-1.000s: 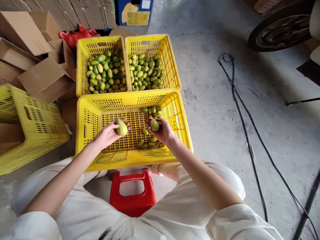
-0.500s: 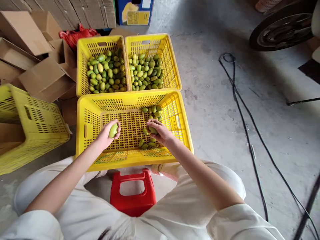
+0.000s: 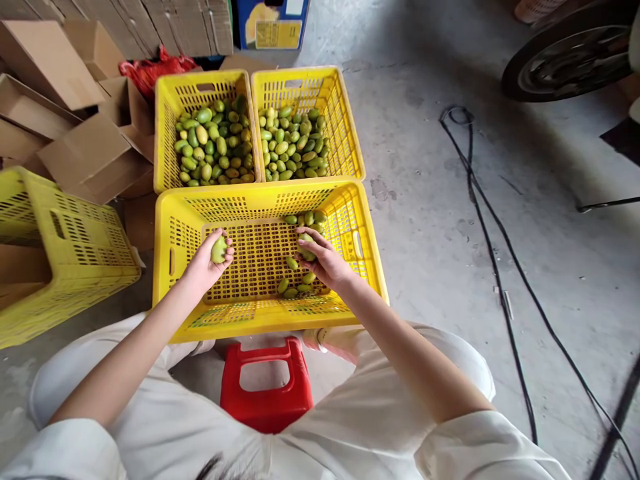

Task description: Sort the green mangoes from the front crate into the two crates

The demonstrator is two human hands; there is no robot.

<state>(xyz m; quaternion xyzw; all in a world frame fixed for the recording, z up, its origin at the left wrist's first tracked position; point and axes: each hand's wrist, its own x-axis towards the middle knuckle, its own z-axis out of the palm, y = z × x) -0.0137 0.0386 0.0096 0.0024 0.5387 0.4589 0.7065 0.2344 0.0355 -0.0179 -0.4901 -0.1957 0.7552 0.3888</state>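
My left hand [image 3: 207, 263] is closed round a small green mango [image 3: 219, 250] over the left side of the near yellow crate [image 3: 173, 327]. My right hand [image 3: 320, 257] is over the crate's right side, fingers curled on another green mango [image 3: 307, 248]. Several loose green mangoes [image 3: 301, 219] lie on the crate floor around and beyond that hand. Behind stand two smaller yellow crates, the left one [image 3: 163, 143] and the right one [image 3: 350, 133], both holding many green mangoes.
A red plastic stool [image 3: 267, 393] sits between my knees. An overturned yellow crate [image 3: 55, 253] lies at the left, cardboard boxes [image 3: 75, 140] behind it. Black cables [image 3: 493, 267] run across the concrete floor at the right, and a wheel [image 3: 565, 53] shows at the top right.
My left hand has moved left and slightly up with its mango. My right hand turned palm-down and dipped toward the loose mangoes, its mango now partly covered by the fingers.
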